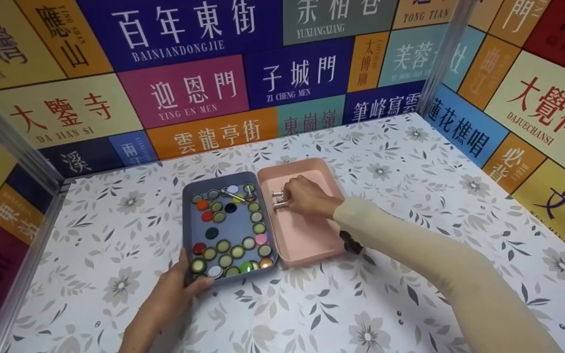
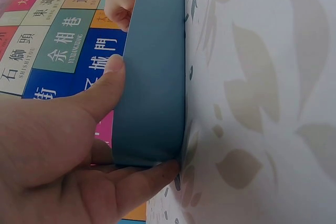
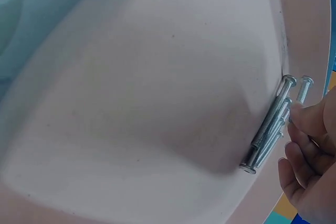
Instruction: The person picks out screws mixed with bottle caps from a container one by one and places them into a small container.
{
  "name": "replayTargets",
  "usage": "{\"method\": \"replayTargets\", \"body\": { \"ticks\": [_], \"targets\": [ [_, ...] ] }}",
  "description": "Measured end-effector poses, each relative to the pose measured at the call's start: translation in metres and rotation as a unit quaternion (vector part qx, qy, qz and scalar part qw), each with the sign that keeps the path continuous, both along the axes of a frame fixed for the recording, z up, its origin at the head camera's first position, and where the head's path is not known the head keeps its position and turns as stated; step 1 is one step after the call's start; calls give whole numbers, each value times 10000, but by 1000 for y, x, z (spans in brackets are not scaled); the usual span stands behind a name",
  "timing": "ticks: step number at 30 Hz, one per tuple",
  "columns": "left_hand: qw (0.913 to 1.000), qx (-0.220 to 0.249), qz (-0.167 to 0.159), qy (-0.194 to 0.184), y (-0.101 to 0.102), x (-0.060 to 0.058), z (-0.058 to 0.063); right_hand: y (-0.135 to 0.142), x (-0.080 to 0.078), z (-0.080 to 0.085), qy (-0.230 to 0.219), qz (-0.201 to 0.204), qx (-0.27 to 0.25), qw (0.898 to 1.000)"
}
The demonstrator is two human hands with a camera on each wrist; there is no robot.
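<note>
My left hand (image 1: 172,294) grips the near left corner of a blue-grey tray (image 1: 238,228). In the left wrist view, its thumb lies at the rim of the tray wall (image 2: 152,77) and its fingers bend round the corner. The tray holds many bottle caps (image 1: 223,246) and a silver bolt (image 1: 233,194) among the far ones. Over the adjoining pink tray (image 1: 302,238) is my right hand (image 1: 308,196). Between thumb and forefinger it pinches a bolt (image 3: 304,88), seen in the right wrist view. Several more bolts (image 3: 270,121) lie bunched against the tray's side beside the fingers.
Both trays stand side by side on a table (image 1: 115,235) covered with a floral cloth. A wall (image 1: 189,93) of coloured panels with lettering rises behind, with further panels on both sides.
</note>
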State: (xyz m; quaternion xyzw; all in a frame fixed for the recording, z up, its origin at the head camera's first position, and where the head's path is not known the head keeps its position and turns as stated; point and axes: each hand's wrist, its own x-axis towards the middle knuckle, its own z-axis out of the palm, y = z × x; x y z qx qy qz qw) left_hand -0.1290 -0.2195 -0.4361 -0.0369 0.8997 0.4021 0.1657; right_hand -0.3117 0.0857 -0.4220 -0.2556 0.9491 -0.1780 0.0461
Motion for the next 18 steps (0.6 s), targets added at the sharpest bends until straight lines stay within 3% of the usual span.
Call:
{"method": "replayTargets", "body": {
  "ticks": [5, 18],
  "targets": [
    [9998, -44, 24, -207, 1, -2, -1, 1, 1, -6, 10, -22, 182, 9998],
    [9999, -106, -21, 4, 1, 1, 1, 2, 0, -8, 100, 130, 241, 9996]
  ]
}}
